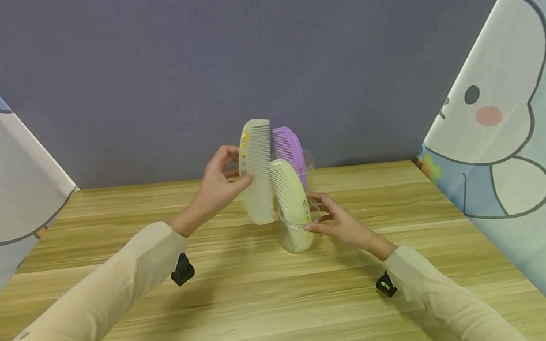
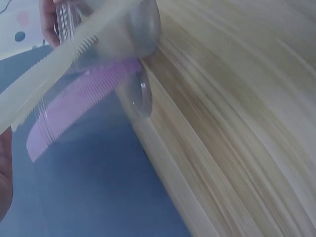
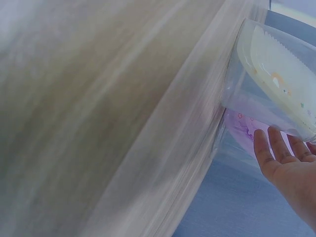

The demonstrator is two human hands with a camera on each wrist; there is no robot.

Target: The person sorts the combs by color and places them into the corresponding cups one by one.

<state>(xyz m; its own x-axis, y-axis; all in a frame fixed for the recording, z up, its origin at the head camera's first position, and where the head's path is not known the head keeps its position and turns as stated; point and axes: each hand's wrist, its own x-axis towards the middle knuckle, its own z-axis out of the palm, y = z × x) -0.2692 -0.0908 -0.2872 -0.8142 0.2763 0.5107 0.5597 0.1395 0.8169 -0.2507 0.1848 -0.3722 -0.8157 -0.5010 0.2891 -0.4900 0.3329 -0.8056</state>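
My left hand (image 1: 218, 184) pinches a pale cream comb (image 1: 258, 187) with yellow decoration along its spine. The comb stands upright in the air, its teeth facing right. Just right of it a light yellow-green comb (image 1: 290, 188) leans inside a clear cup (image 1: 291, 242). My right hand (image 1: 339, 224) grips this cup near its rim, thumb in front and fingers behind. A purple comb (image 1: 291, 147) stands in a second clear cup (image 1: 309, 159) behind. In the right wrist view, the front cup (image 3: 234, 86) partly overlaps the purple comb (image 3: 242, 129).
Wood-grain table (image 1: 253, 325) spreads under both arms. A dark grey panel (image 1: 256, 50) rises along its back edge, close behind the rear cup. Cartoon-printed panels (image 1: 522, 118) flank the table on both sides.
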